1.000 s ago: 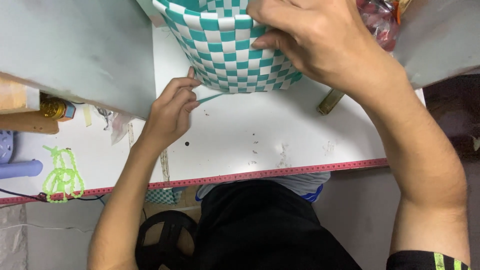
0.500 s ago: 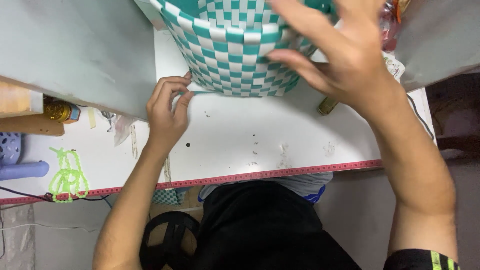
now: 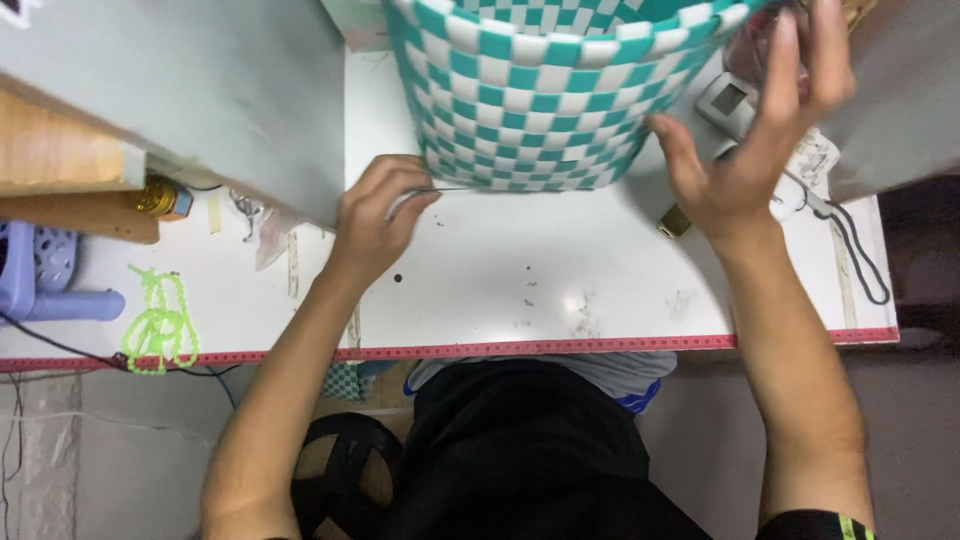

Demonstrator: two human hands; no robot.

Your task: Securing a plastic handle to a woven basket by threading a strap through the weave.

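Woven teal-and-white basket standing far-centre on the white counter. Left hand, grip pinching a thin strip at the base, probably pulling it taut. Right hand beside the right wall, fingers spread, steadying.

A woven basket stands on the surface at its far middle. The left hand lies at the basket's lower left corner, the right hand just beside its right wall. A knotted cord lies far left, near the front edge, where a measuring tape runs.
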